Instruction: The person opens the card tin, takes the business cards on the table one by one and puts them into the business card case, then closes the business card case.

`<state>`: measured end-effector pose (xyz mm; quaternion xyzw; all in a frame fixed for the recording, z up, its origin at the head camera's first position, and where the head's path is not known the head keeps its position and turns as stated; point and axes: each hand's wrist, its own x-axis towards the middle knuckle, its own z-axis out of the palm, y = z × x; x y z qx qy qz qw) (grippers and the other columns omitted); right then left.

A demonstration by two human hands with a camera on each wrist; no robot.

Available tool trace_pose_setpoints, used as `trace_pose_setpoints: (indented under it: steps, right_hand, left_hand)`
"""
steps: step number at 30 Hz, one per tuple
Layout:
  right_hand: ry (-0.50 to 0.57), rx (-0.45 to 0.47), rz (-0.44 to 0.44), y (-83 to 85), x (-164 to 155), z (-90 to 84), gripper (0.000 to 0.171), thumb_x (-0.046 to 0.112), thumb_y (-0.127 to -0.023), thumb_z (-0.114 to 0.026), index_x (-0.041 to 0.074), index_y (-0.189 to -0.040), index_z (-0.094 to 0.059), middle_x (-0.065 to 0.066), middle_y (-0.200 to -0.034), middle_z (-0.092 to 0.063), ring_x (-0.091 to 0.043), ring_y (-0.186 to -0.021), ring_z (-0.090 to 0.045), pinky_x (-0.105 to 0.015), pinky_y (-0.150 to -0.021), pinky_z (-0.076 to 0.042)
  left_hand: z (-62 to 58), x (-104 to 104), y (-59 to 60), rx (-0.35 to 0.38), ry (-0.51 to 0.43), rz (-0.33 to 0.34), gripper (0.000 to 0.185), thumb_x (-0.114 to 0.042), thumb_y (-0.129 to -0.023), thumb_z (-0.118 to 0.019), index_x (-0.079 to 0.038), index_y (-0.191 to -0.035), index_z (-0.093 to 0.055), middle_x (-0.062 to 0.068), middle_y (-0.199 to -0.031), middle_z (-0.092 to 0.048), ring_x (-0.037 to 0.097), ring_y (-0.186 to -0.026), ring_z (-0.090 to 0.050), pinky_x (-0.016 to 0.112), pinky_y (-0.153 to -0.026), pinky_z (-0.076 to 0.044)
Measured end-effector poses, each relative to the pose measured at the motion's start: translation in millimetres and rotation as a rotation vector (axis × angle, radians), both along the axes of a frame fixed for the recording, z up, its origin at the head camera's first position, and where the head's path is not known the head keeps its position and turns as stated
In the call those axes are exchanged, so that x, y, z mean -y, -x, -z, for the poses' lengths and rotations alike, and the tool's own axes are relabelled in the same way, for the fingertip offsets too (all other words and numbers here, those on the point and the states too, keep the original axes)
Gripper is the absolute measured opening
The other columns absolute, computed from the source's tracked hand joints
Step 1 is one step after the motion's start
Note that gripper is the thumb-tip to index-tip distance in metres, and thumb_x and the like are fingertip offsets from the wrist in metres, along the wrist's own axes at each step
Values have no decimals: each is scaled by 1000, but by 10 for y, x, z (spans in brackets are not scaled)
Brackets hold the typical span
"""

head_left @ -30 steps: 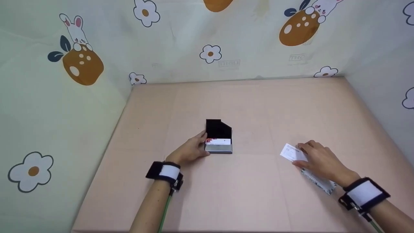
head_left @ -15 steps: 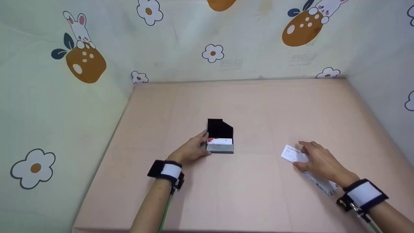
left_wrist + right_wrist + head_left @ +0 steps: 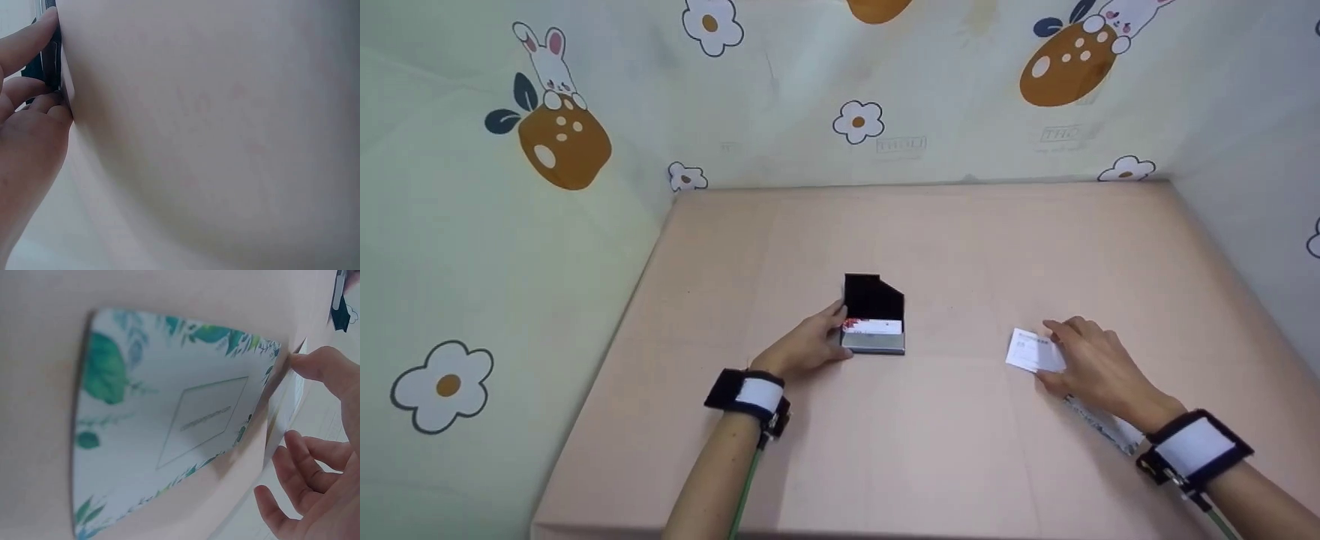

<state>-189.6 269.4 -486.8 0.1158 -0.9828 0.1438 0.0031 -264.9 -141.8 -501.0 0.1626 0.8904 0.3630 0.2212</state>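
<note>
A business card case (image 3: 874,343) lies open on the table, its black-lined lid (image 3: 874,297) folded back. Inside it sits a white card with red print (image 3: 877,326). My left hand (image 3: 806,345) holds the case by its left side, fingers at the upper edge and thumb at the lower corner; the left wrist view shows only part of this grip. On the right, my right hand (image 3: 1099,367) pinches a white printed card (image 3: 1031,351) between thumb and fingers. Partly under that hand lies a leaf-patterned white card (image 3: 169,416), flat on the table and apart from the fingers.
A pale pink cloth covers the table (image 3: 945,450). Behind and beside it stand walls draped in a patterned sheet (image 3: 780,97) with flowers and rabbits. Each wrist wears a black strap (image 3: 750,394) with a cable.
My right hand has shifted slightly left with the white card, away from the leaf-patterned card. The left hand stays on the case. The whole head view has drifted a little.
</note>
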Motion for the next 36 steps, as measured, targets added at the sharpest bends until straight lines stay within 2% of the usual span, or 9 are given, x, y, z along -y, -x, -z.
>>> trace_pose_setpoints:
  steps: [6, 11, 18, 24, 36]
  right_hand:
    - [-36, -164, -86, 64, 89, -15, 77, 25, -72, -89, -8, -133, -56, -28, -117, -62, -40, -101, -60, -54, -82, -48]
    - [-31, -283, -139, 144, 206, -17, 75, 22, -70, -90, -9, -131, -58, -25, -111, -64, -38, -99, -61, -51, -79, -48]
    - [-5, -290, -190, 253, 430, -59, 75, 23, -72, -89, -8, -132, -58, -22, -113, -64, -37, -103, -60, -50, -85, -46]
    - [-4, -336, -244, 320, 580, -76, 74, 22, -71, -90, -8, -131, -60, -21, -111, -65, -33, -104, -61, -46, -83, -46]
    - [-1, -339, -284, 452, 864, -119, 75, 25, -72, -90, -5, -133, -59, -18, -114, -65, -31, -103, -60, -45, -85, -48]
  left_hand:
    - [-3, -12, 34, -9, -16, 14, 74, -11, -93, -70, 2, -154, -30, 9, -170, -11, 31, -157, -12, 42, -129, -15]
    - [-14, 10, 38, -24, -17, 27, 75, -12, -93, -71, 2, -153, -28, 9, -170, -12, 30, -157, -13, 41, -129, -16]
    - [-11, 17, 23, -17, -14, 11, 76, -12, -93, -71, 2, -154, -28, 9, -170, -13, 31, -157, -14, 42, -129, -16]
    - [6, -3, 8, 3, -13, -21, 76, -11, -93, -71, 0, -155, -28, 7, -170, -14, 29, -157, -14, 41, -129, -17]
    - [2, -26, 7, -1, -12, -18, 76, -11, -92, -71, 0, -154, -29, 6, -170, -14, 29, -157, -15, 41, -129, -16]
